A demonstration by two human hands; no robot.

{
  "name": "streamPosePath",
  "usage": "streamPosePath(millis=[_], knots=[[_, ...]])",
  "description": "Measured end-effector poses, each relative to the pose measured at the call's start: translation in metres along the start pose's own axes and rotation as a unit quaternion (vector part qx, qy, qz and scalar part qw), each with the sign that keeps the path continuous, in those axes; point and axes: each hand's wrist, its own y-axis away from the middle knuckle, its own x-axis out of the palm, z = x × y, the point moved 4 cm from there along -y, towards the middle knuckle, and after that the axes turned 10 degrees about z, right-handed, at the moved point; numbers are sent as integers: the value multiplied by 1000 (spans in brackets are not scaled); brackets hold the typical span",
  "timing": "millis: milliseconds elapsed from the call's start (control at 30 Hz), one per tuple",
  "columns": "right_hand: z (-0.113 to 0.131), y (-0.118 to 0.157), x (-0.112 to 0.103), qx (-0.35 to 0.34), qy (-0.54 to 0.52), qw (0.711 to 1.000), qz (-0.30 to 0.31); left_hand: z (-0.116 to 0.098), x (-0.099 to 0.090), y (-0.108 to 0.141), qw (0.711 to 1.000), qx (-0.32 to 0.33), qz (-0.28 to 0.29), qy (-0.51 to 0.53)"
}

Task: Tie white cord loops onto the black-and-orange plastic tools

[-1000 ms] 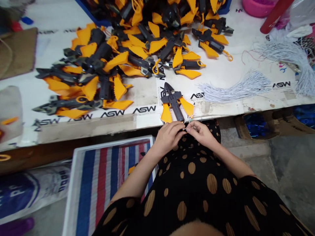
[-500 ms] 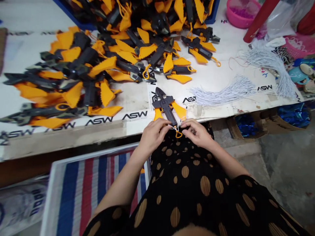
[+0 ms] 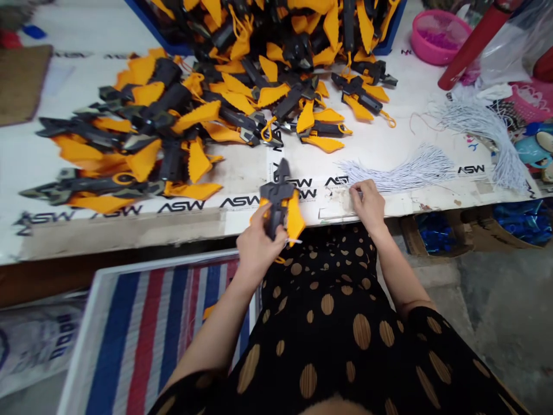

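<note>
Head view: the left hand [image 3: 259, 245] grips a black-and-orange toy [image 3: 277, 199] at the front edge of the surface [image 3: 239, 173]; the right hand [image 3: 371, 207], fingers curled, is at the white strings [image 3: 401, 173], its hold unclear. A blue bin [image 3: 394, 37] contains similar toys [image 3: 330, 26], a pink bowl [image 3: 425, 51] magenta bits [image 3: 439, 39].

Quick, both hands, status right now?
Left hand: closed, holding a black and orange toy.
Right hand: partly curled by the white strings; cannot tell whether it holds one.
</note>
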Motion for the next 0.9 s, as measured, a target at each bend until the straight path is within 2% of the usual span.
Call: streamPosePath(millis=[100, 200, 267, 400, 500, 600, 667, 767, 800, 867, 900], knots=[[1, 6, -4, -21, -21, 1000, -6, 61, -16, 54, 996, -31, -68, 43], [0, 7, -5, -29, -23, 999, 2, 123, -23, 113, 985, -125, -108, 46], [0, 7, -4, -35, -13, 999, 3, 158, -23, 148, 968, -215, -125, 36], [-3, 3, -2, -34, -7, 999, -8, 199, -12, 195, 929, -349, -123, 11], [-6, 2, -5, -2, -28, 1000, -6, 213, -2, 202, 912, -394, -112, -5], [-6, 4, -9, -1, -36, 999, 12, 213, -4, 179, 917, -379, -120, -22], [-3, 6, -10, -14, -13, 999, 30, 203, -18, 144, 932, -333, -142, -35], [8, 7, -11, -34, 34, 998, 42, 168, -55, 66, 959, -207, -182, -61], [13, 7, -11, -44, 40, 997, 38, 153, -69, 36, 967, -145, -195, -71], [25, 7, -10, -67, 31, 997, 26, 128, -92, -23, 980, -57, -179, -69], [31, 7, -10, -76, 16, 997, 24, 120, -102, -50, 982, -49, -170, -70]])
